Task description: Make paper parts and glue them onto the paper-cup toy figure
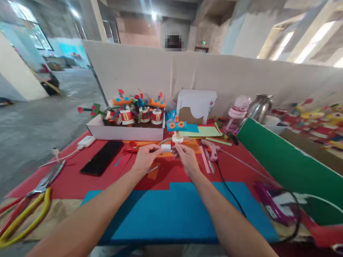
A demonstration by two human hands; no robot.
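A small white paper piece (166, 147) stretches between my two hands. At its left end, my left hand (146, 157) is closed in a pinch. My right hand (185, 156) has its fingertips closed at the other end. Directly behind the right fingers is a red-and-white paper cup figure (177, 138); its lower part is partly hidden by that hand. It has a blue rolled-paper head (171, 127) with orange round eyes and folded-paper springs. Beneath the hands lie orange paper (153, 173) and a red sheet (166, 182).
Similar figures (127, 116) stand in a white box (125, 132) at back left. A black phone (102, 157) and large yellow-and-red-handled scissors (44, 192) lie left. A pink glue gun (211, 148), its black cord and a green panel (289, 157) are right. Blue sheets (160, 214) cover the front.
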